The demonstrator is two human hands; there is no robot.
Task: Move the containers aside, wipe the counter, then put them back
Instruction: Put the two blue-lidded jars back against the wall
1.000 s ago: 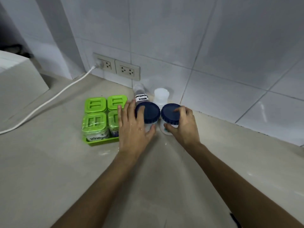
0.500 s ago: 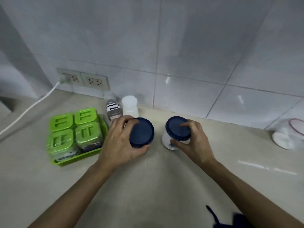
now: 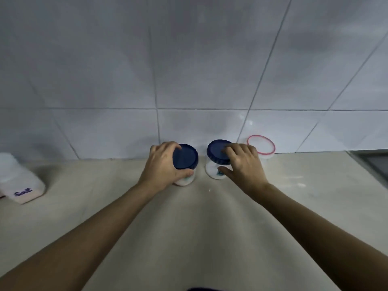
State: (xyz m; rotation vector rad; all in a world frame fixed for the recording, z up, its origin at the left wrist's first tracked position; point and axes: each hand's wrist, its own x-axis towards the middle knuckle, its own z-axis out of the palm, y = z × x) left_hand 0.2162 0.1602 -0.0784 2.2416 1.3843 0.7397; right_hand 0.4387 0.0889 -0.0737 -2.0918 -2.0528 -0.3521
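Observation:
Two clear jars with dark blue lids stand side by side on the beige counter [image 3: 189, 227], close to the tiled wall. My left hand [image 3: 161, 166] grips the left jar [image 3: 185, 157] around its lid, thumb at the front. My right hand [image 3: 243, 162] holds the right jar [image 3: 216, 151], fingers on the lid and thumb against its side. Both jars hold something white.
A clear container with a red-rimmed lid [image 3: 261, 144] stands against the wall just right of my right hand. A white container labelled "Salt" [image 3: 20, 181] sits at the far left. A dark sink edge [image 3: 371, 164] shows at the far right.
Both hands have carried the two blue-lidded jars rightward along the counter. The green tray, the outlets and the small bottles have left the view; the red-rimmed container is now close.

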